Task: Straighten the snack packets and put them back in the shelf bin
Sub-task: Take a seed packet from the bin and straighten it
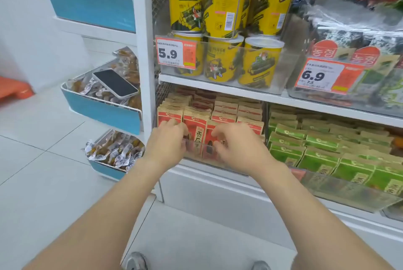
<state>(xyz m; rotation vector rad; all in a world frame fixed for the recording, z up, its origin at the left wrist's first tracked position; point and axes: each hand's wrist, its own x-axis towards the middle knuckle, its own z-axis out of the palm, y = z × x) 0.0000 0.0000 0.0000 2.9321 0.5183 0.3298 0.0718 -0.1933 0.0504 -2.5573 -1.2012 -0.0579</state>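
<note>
left hand (168, 141): fingers (180, 126) curled, pinching front-row red snack packets (197, 126) | right hand (237, 147): fingers curled, gripping the neighbouring packet top | packets upright in clear shelf bin (205, 161), directly beneath both hands' fingers

Red-and-brown paper snack packets (197, 126) stand upright in packed rows inside a clear plastic shelf bin (205, 160) on the lower shelf (196, 182). The front packets show their printed faces behind its transparent wall.
</note>
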